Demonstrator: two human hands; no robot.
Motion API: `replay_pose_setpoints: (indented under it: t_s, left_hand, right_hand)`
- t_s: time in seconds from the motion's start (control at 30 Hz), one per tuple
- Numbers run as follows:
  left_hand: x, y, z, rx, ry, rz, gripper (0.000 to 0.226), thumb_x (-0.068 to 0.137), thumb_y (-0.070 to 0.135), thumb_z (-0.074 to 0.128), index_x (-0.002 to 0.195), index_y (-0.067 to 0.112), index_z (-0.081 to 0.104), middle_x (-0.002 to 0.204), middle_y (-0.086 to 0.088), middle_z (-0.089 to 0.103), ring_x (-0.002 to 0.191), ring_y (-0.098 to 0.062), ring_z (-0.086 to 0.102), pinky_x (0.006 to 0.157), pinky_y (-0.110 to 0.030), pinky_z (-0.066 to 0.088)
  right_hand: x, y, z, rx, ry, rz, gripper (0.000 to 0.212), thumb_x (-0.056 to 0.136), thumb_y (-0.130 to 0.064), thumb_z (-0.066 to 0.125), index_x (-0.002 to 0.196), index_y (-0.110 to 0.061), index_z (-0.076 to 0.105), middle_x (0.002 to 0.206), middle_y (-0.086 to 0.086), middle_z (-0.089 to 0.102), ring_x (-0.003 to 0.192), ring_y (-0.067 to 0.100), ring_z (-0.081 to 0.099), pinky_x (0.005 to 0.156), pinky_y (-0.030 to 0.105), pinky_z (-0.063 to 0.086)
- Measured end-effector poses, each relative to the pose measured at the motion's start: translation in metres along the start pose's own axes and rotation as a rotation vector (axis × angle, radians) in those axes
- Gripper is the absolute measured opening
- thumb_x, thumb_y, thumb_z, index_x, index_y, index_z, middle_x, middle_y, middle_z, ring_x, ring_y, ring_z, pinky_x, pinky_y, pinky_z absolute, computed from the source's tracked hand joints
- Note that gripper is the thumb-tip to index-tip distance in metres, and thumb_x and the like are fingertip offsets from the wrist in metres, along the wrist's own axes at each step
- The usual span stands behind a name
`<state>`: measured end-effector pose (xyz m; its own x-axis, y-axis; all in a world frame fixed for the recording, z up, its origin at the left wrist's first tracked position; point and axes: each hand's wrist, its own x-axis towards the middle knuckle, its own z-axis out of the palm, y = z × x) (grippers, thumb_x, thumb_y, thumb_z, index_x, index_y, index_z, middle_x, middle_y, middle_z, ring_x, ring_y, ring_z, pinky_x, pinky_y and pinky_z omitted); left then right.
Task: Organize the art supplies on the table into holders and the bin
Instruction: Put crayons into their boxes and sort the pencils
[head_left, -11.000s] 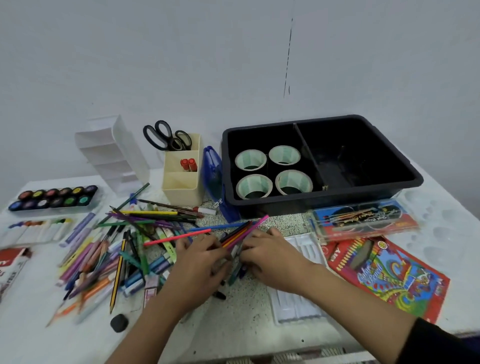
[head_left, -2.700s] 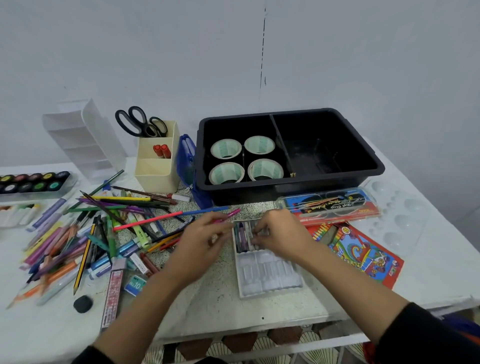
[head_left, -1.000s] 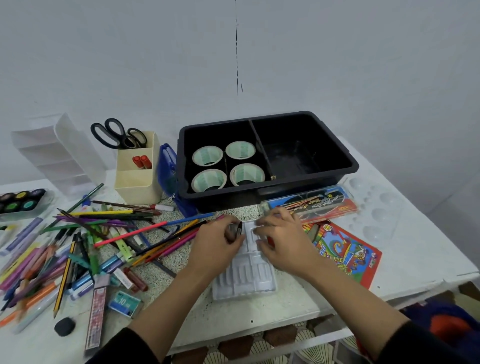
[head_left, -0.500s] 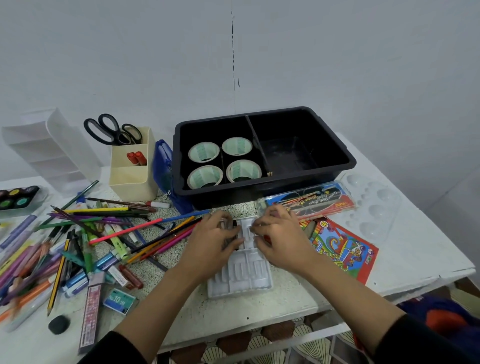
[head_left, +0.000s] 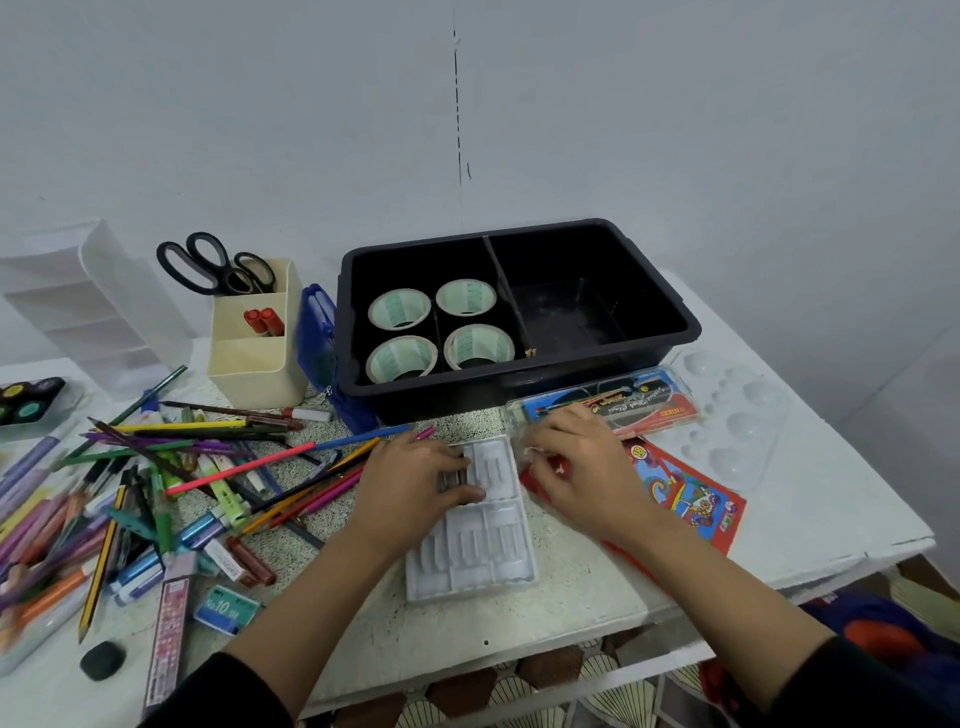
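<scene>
A white plastic insert tray lies on the table in front of me. My left hand rests on its upper left corner, with thumb and fingers closed on a few short dark sticks. My right hand is blurred just right of the tray, over the red crayon box; its grip is unclear. The black bin stands behind, with several tape rolls in its left compartment. Loose pencils and markers sprawl to the left. The cream holder carries scissors and red markers.
A white tiered holder stands at the far left. Also here: a blue case, a clear pencil case, a clear paint palette, paint pots, a staples box and a black eraser. The table edge is near me.
My right hand has slid right, off the tray's top edge and over the red crayon box. My left hand stays at the tray's upper left corner.
</scene>
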<state>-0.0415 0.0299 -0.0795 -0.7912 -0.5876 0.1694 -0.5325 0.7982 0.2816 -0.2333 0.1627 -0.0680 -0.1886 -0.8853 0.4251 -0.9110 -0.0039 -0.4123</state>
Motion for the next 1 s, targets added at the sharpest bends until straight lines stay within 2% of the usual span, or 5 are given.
replay_pose_setpoints:
  t_s: [0.13, 0.3, 0.5, 0.77, 1.0]
  left_hand:
    - [0.007, 0.003, -0.007, 0.023, -0.012, 0.035, 0.040, 0.085, 0.064, 0.061, 0.097, 0.029, 0.077, 0.095, 0.012, 0.072, 0.092, -0.013, 0.060, 0.077, -0.034, 0.051]
    - [0.020, 0.025, -0.011, -0.096, 0.098, 0.101, 0.034, 0.093, 0.047, 0.062, 0.121, 0.028, 0.070, 0.112, 0.010, 0.065, 0.099, -0.012, 0.052, 0.084, -0.034, 0.050]
    - [0.046, 0.055, 0.010, 0.040, -0.010, 0.333, 0.048, 0.098, 0.050, 0.051, 0.145, 0.042, 0.045, 0.153, 0.005, 0.040, 0.138, -0.020, 0.033, 0.101, -0.043, 0.033]
    - [0.062, 0.056, 0.028, -0.007, 0.075, 0.340, 0.037, 0.092, 0.047, 0.063, 0.126, 0.034, 0.065, 0.136, 0.002, 0.058, 0.124, -0.021, 0.048, 0.088, -0.042, 0.037]
    - [0.072, 0.059, 0.024, 0.020, 0.037, 0.331, 0.039, 0.095, 0.054, 0.055, 0.127, 0.033, 0.062, 0.134, 0.002, 0.054, 0.126, -0.019, 0.048, 0.096, -0.041, 0.035]
  right_hand:
    - [-0.001, 0.010, -0.027, -0.060, -0.184, 0.143, 0.012, 0.092, -0.027, 0.064, 0.093, -0.022, 0.075, 0.084, -0.009, 0.070, 0.073, 0.006, 0.058, 0.068, 0.031, 0.055]
    - [-0.008, 0.018, -0.050, -0.229, -0.322, 0.210, 0.023, 0.092, -0.047, 0.062, 0.093, -0.026, 0.071, 0.087, -0.012, 0.062, 0.077, 0.007, 0.054, 0.063, 0.021, 0.043]
    - [-0.024, 0.013, -0.049, -0.296, -0.380, 0.258, 0.042, 0.079, -0.074, 0.060, 0.090, -0.035, 0.069, 0.110, -0.014, 0.059, 0.105, 0.013, 0.052, 0.086, 0.033, 0.047]
    - [-0.036, 0.010, -0.048, -0.308, -0.455, 0.376, 0.069, 0.070, -0.085, 0.059, 0.126, -0.044, 0.056, 0.139, -0.006, 0.044, 0.133, 0.022, 0.038, 0.112, 0.047, 0.034]
    - [-0.038, 0.012, -0.045, -0.359, -0.460, 0.357, 0.081, 0.070, -0.088, 0.051, 0.139, -0.046, 0.042, 0.144, -0.009, 0.045, 0.135, 0.021, 0.041, 0.109, 0.046, 0.039]
